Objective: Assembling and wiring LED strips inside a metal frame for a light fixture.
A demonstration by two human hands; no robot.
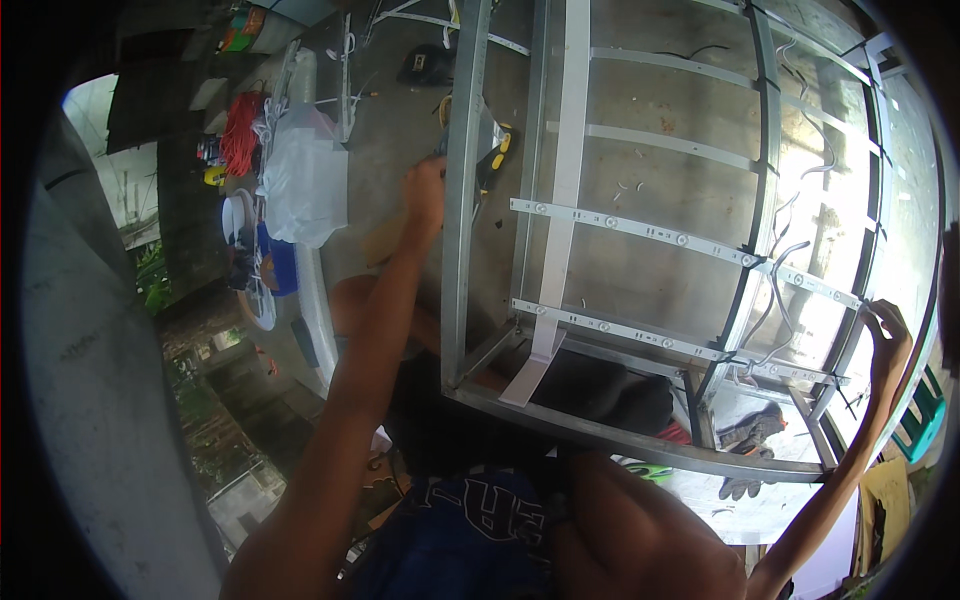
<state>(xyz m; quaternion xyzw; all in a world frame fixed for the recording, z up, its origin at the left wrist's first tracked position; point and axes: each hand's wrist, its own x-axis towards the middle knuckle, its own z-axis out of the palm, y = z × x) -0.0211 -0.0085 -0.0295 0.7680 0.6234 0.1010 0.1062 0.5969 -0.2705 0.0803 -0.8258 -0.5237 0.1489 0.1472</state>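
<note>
A grey metal frame (458,240) lies in front of me, with white LED strips (682,240) fixed across it by black ties. At the far right end of the upper full strip, my right hand (888,328) has its fingertips closed together on the strip's end. My left hand (425,195) reaches behind the frame's left bar; that bar hides its fingers, so its grip is unclear. Just past the bar, nearest to this hand, is a yellow-and-black tool (503,150), partly covered. A flat white strip (565,180) runs lengthwise along the frame.
Loose grey wires (778,290) hang along the right bars. A white plastic bag (305,185), a red cord bundle (240,135) and a blue container (284,268) stand at left. A black cap (425,65) lies farther off. Grey gloves (752,432) rest below the frame's near right corner.
</note>
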